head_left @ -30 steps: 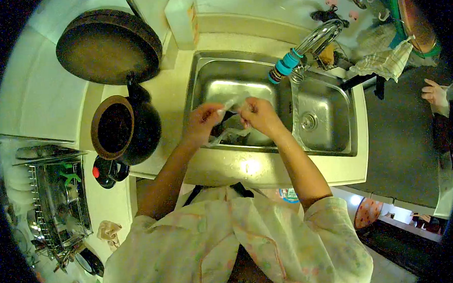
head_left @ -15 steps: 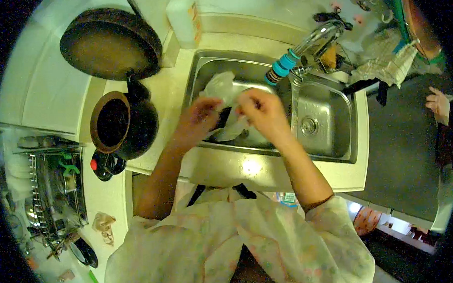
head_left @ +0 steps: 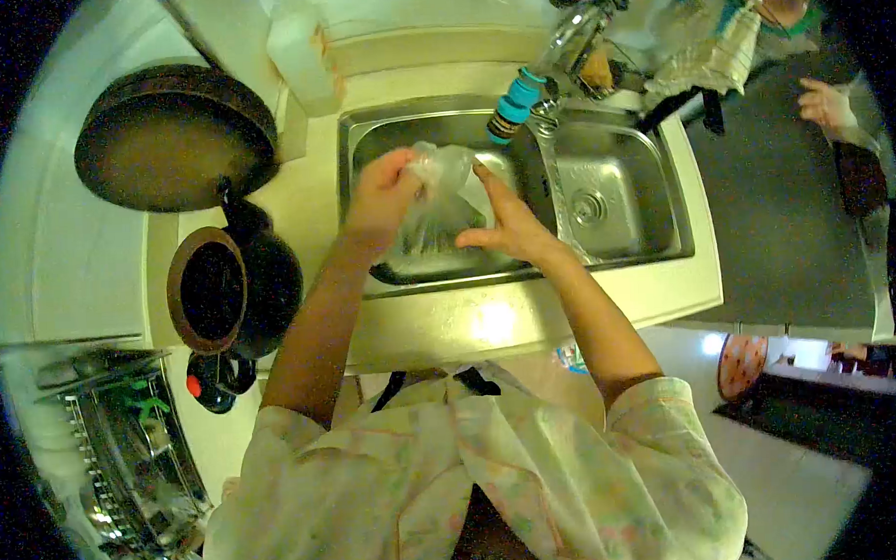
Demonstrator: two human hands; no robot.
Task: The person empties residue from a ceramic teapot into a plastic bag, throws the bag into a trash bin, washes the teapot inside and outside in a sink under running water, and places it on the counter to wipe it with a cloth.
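Over the left basin of the steel sink (head_left: 448,272), a clear plastic bag (head_left: 443,196) hangs between my hands. My left hand (head_left: 384,191) is closed on the bag's upper left side. My right hand (head_left: 510,221) is at the bag's right side, its fingers and thumb spread apart. Something dark shows low in the basin, partly behind the bag, too unclear to name. The teal-collared faucet (head_left: 516,105) points down just beyond my right hand.
Left of the sink are a large dark pan (head_left: 172,142), a black pot (head_left: 271,291) and a dish rack (head_left: 128,449). A checked cloth (head_left: 712,63) hangs at the right. Another person's hand (head_left: 827,104) shows at the far right.
The bag has been lifted and spread between my hands. My right hand's fingers have opened. The view has shifted, so the sink sits further left.
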